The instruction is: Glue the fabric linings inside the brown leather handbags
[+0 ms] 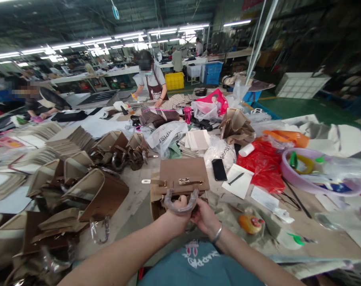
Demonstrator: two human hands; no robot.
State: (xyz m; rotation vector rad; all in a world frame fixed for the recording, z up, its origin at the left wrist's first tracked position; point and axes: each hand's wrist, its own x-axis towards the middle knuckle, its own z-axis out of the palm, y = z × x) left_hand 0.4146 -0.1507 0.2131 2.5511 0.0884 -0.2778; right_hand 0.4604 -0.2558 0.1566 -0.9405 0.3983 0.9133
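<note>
We hold a tan handbag point(183, 174) by its handle point(180, 204), handle end toward us.
Its long axis runs left to right, front flap up, on the cluttered surface point(134, 190) just before us. Overhead strip lights point(129, 35) and other workers point(152, 81) fill the factory hall. The handbag is matte tan with a gold clasp point(184, 181). Our left hand point(175, 217) is clenched around the plastic-wrapped handle, and our right hand point(204, 217) grips its right end.

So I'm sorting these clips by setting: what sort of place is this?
Most likely a handbag factory floor. The left hand and right hand hold a brown handbag at its wrapped handle, similar bags lie piled on the table, and other workers stand at long benches under strip lights.
</note>
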